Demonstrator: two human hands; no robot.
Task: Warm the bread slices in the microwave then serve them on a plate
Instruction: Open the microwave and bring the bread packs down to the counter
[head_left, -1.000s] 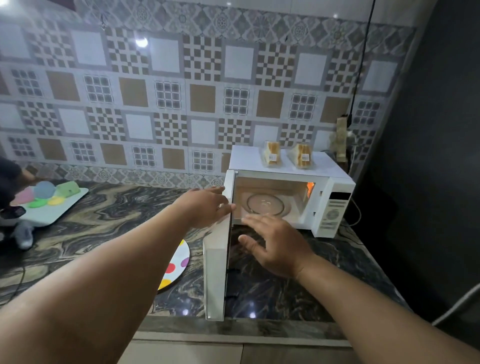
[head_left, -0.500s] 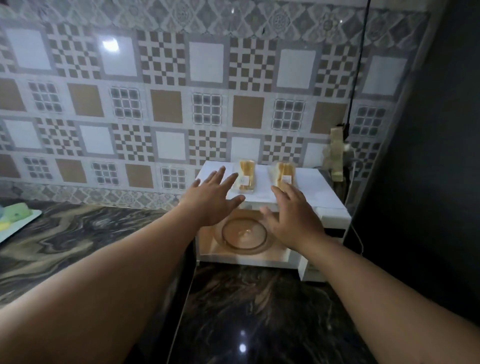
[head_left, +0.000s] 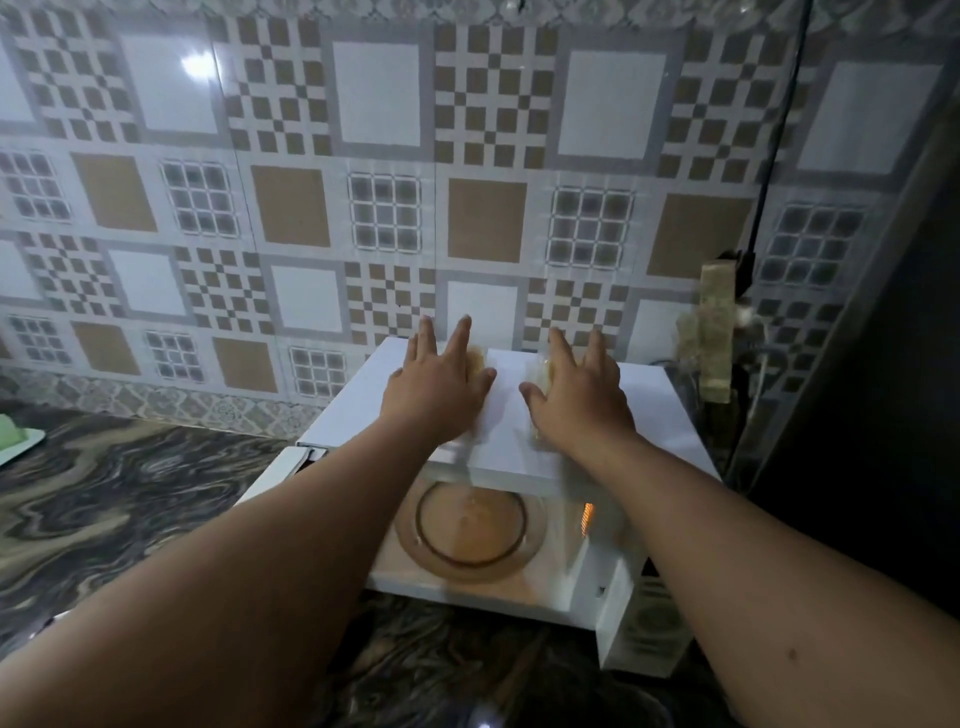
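A white microwave (head_left: 662, 415) stands on the counter against the tiled wall. Its door (head_left: 272, 475) is swung open to the left, showing the empty glass turntable (head_left: 470, 525) under an orange lamp. Two wrapped bread slices lie on the microwave's top. My left hand (head_left: 436, 387) lies flat over the left bread slice (head_left: 475, 358), fingers spread. My right hand (head_left: 579, 397) covers the right bread slice (head_left: 537, 371) the same way. Only a sliver of each slice shows beside the fingers. I cannot tell whether either hand grips its slice.
The dark marbled counter (head_left: 130, 493) runs to the left, with a green object on a white tray (head_left: 13, 439) at its far left edge. A wall socket (head_left: 717, 332) with a black cable (head_left: 774, 130) hangs right of the microwave. A dark surface (head_left: 883, 415) closes off the right side.
Both hands moved forward from in front of the open cavity up onto the microwave's top and now cover the two bread slices. The view moved closer.
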